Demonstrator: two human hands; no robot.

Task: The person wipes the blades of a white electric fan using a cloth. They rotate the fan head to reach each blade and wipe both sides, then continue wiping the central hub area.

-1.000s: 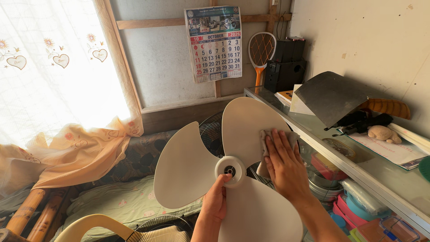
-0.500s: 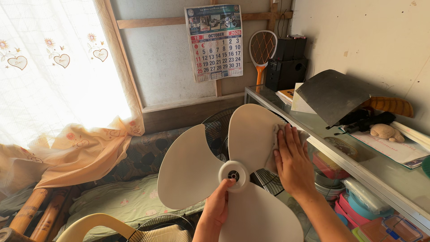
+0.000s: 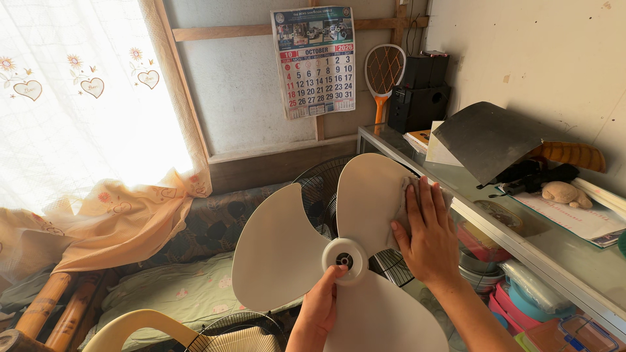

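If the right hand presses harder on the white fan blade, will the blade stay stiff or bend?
The fan blade looks like thin plastic, so the lobe under the right hand and its cloth would probably flex a little. It likely is light: the left hand supports it only at the hub. It might turn there.

A lace curtain [image 3: 78, 111] with heart motifs fills the upper left of the frame, and a wall calendar [image 3: 314, 62] hangs at top centre beside an orange-handled racket-shaped swatter [image 3: 383, 75] and black speaker boxes [image 3: 420, 91]. Along the right runs a glass-topped shelf [image 3: 554, 254] bearing a dark curved sheet [image 3: 486, 140] and a small beige plush toy [image 3: 566, 193], with coloured plastic containers [image 3: 521, 303] stacked beneath. At lower left lie a patterned cushion [image 3: 182, 293] and a wire fan guard [image 3: 238, 334].
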